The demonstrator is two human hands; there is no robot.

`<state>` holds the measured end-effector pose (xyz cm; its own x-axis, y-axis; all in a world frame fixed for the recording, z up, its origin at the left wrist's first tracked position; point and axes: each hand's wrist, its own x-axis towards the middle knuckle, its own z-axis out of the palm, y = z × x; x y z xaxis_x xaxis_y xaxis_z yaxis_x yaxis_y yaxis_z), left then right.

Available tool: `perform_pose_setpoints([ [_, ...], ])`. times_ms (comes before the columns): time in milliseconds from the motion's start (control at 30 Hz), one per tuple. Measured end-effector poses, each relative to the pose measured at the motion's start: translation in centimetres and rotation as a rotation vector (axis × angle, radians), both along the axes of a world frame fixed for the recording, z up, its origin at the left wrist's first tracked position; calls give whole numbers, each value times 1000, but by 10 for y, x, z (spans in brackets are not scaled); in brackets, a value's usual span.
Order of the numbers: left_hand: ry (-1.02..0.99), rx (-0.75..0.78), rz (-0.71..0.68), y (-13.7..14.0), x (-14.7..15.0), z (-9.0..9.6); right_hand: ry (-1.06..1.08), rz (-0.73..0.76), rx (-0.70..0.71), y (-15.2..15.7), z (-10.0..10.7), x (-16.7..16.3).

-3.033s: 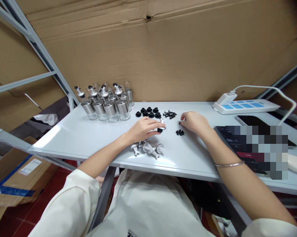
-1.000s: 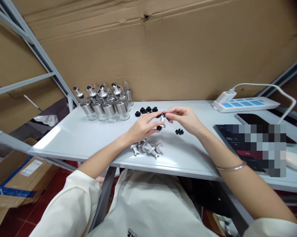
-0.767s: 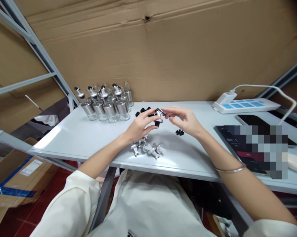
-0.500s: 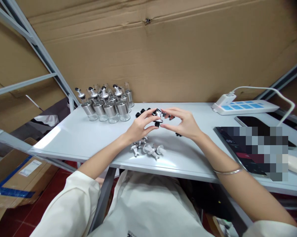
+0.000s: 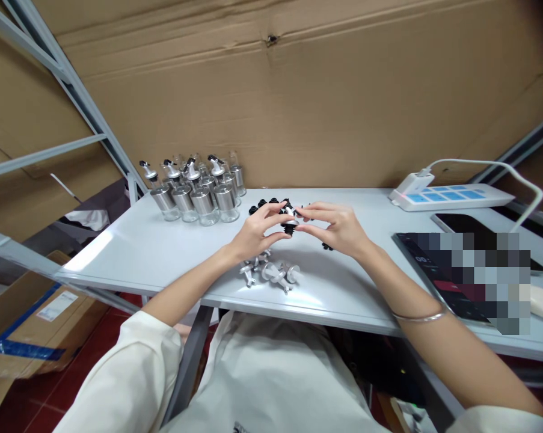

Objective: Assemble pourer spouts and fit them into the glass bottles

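Between my two hands, above the table, is a bottle pour spout [image 5: 290, 221] with a silver-white body, a black flip cap and a black ribbed stopper pointing down. My left hand [image 5: 255, 233] pinches it from the left with thumb and fingers. From the right, the fingertips of my right hand [image 5: 338, 228] close on it near the cap and the base. Below my hands lie several loose silver-white spout bodies [image 5: 275, 273]. Black stoppers [image 5: 262, 204] sit behind my left fingers, and a few small black parts [image 5: 327, 246] are partly hidden under my right hand.
Glass bottles with steel sleeves [image 5: 203, 204] stand in a group at the back left, some topped with spouts. A power strip [image 5: 456, 197] with a white cable, a phone [image 5: 460, 225] and a tablet [image 5: 422, 258] lie at the right. A cardboard wall [image 5: 334, 108] rises behind.
My right fingertips have drawn in closer around the spout, and its cap end has tilted slightly. The left hand keeps its pinch; the view has shifted a little.
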<state>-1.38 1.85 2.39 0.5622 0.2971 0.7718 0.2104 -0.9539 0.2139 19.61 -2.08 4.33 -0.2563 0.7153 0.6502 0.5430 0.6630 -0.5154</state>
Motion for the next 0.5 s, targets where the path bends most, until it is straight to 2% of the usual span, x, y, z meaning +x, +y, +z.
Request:
perform_pose_setpoints([
  [133,-7,-40,-5,0,0,1,1,-10,-18,0,-1,-1],
  [500,-29,-30,4,-1,2,2,54,-29,-8,-3,2,-4],
])
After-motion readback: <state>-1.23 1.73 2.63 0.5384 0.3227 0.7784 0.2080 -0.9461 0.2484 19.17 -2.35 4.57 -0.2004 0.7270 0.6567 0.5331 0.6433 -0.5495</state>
